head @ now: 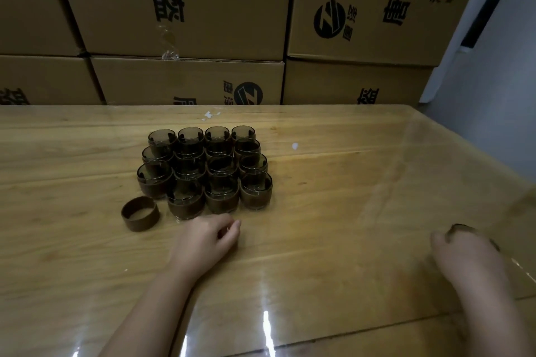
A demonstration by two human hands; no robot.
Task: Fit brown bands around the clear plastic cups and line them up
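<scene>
Several clear plastic cups with brown bands (pixel 203 171) stand packed in rows at the middle of the wooden table (pixel 348 182). A loose brown band (pixel 140 213) stands alone just left of the front row. My left hand (pixel 207 236) rests on the table right in front of the front cups, fingers loosely curled and holding nothing. My right hand (pixel 467 252) is at the table's right side, blurred, its fingers curled round a dark brown band (pixel 461 229) of which only the top edge shows.
Stacked cardboard boxes (pixel 185 9) form a wall behind the table's far edge. A clear glossy sheet covers the tabletop. A pale wall and floor gap lie beyond the table's right edge (pixel 478 130). Small white scraps (pixel 295 146) lie right of the cups.
</scene>
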